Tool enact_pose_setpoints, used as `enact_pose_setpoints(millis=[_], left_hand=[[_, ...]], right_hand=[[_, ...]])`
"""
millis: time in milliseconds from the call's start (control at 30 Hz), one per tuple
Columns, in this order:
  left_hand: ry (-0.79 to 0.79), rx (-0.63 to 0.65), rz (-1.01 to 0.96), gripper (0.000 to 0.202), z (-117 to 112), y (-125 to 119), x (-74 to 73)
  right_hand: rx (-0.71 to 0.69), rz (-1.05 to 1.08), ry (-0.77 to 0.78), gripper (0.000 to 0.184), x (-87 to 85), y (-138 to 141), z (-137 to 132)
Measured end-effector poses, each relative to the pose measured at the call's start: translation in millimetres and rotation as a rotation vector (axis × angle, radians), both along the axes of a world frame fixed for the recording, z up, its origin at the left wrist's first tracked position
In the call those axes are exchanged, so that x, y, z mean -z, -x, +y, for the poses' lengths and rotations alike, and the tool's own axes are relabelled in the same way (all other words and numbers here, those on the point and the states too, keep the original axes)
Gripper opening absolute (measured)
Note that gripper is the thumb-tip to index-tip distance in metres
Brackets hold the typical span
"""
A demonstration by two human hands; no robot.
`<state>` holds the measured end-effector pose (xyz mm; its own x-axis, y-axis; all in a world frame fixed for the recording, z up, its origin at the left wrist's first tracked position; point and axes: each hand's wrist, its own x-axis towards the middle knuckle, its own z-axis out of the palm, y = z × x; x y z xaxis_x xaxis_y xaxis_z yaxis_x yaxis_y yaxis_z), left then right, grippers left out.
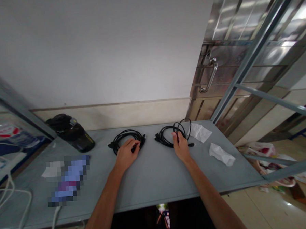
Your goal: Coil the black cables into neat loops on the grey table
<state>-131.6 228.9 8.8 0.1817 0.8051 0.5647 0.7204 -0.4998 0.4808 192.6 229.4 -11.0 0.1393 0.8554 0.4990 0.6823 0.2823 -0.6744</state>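
Observation:
Two coiled black cables lie on a grey table (151, 176) near its far edge. My left hand (126, 153) rests on the left cable coil (125, 136), fingers curled over its near side and its plug end. My right hand (180, 145) grips the right cable coil (169, 134), fingers pinched round its strands, and part of the coil stands up off the table.
A black bottle (72, 132) lies at the back left. Two crumpled white tissues (200, 132) (221, 154) lie to the right. A blurred flat item (69, 178) and white cords (8, 194) are at the left. A steel door with a handle (209, 75) stands behind on the right.

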Motion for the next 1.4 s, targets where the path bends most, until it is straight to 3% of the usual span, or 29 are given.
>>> enact_pose_setpoints(millis=[167,333,400,633,767,933,1100,1267,1400], left_hand=[[-0.008,0.008,0.040,0.020,-1,0,-1.2],[-0.028,0.015,0.083,0.019,-1,1,0.0],[-0.040,0.018,0.081,0.018,-2,1,0.1],[-0.046,0.022,0.060,0.016,-2,0,-0.5],[-0.053,0.026,0.047,0.015,-2,0,-0.5],[-0.037,0.023,0.046,0.016,-2,0,-1.5],[-0.031,0.018,0.070,0.016,-2,0,-2.6],[-0.030,0.020,0.063,0.017,-3,0,-2.8],[-0.045,0.016,0.089,0.017,-2,1,-1.0]], right_hand=[[0.007,0.084,0.029,0.053,-4.3,2,-4],[-0.014,0.026,0.168,0.083,0.0,5,-6],[-0.068,-0.013,0.199,0.086,3.6,5,-5],[-0.108,-0.101,0.134,0.036,7.1,5,-3],[-0.096,-0.032,0.065,0.024,2.3,4,-4],[-0.037,0.118,-0.029,0.044,-8.8,3,-9],[-0.056,0.265,0.043,0.059,-15.8,5,-15],[-0.140,0.198,0.128,0.065,-14.0,3,-18],[-0.094,0.134,0.121,0.067,-16.1,2,-19]])
